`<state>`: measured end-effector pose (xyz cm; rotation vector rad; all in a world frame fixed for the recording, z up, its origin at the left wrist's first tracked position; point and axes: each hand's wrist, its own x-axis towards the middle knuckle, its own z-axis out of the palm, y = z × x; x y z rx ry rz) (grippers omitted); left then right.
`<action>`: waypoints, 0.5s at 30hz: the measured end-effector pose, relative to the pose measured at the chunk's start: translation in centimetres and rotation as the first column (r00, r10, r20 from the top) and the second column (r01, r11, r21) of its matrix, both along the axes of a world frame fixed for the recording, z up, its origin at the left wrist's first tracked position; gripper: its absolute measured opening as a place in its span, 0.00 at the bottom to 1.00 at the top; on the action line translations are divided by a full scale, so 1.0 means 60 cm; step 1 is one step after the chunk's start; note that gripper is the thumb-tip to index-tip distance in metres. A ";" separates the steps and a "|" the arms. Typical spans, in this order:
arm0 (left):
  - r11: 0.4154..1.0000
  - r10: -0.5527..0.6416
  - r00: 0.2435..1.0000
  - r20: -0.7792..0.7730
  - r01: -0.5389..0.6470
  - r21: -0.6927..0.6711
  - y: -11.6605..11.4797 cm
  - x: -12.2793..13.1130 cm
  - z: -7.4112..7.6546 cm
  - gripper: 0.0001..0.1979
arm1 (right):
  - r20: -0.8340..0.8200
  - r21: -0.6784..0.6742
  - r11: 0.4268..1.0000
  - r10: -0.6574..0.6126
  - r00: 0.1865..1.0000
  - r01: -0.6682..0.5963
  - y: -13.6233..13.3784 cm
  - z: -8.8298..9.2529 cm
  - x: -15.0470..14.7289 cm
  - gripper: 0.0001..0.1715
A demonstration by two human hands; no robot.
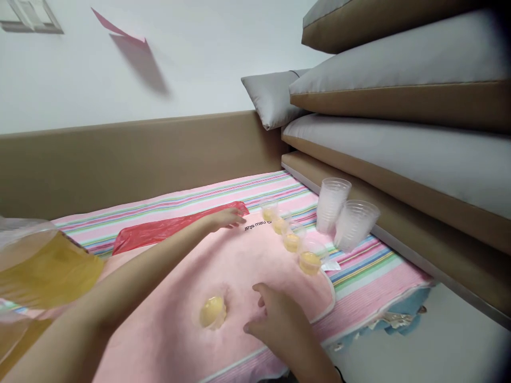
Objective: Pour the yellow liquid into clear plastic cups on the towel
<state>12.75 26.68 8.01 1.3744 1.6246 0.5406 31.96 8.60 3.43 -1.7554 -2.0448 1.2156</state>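
Note:
My left hand (pixel 227 218) reaches far out over the pink towel (pixel 223 266), fingers stretched flat and holding nothing, its fingertips near the first of a row of small clear cups with yellow liquid (pixel 293 242). My right hand (pixel 275 319) hovers low over the towel with fingers loosely spread and empty, just right of a single small cup of yellow liquid (pixel 213 312). Two stacks of empty clear plastic cups (pixel 341 213) stand past the row.
A large clear container of yellow liquid (pixel 40 266) fills the left edge. A red plastic bag (pixel 167 229) lies behind the towel on a striped mat (pixel 367 266). Stacked grey and brown cushions (pixel 399 106) rise at right; a brown panel and white wall lie behind.

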 end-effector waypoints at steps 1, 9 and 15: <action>0.999 -0.032 0.999 0.007 0.033 -0.024 -0.037 -0.021 0.018 0.20 | -0.008 0.008 1.000 -0.002 1.000 0.002 0.001 0.002 0.002 0.44; 0.997 -0.035 0.998 -0.059 0.039 0.061 -0.345 -0.164 0.042 0.25 | -0.059 0.137 0.990 0.053 0.997 -0.044 -0.003 0.004 0.004 0.36; 0.940 0.239 0.961 0.139 -0.265 0.214 -0.428 -0.090 -0.060 0.37 | -0.113 0.183 0.975 0.149 0.982 -0.127 -0.008 -0.014 -0.010 0.31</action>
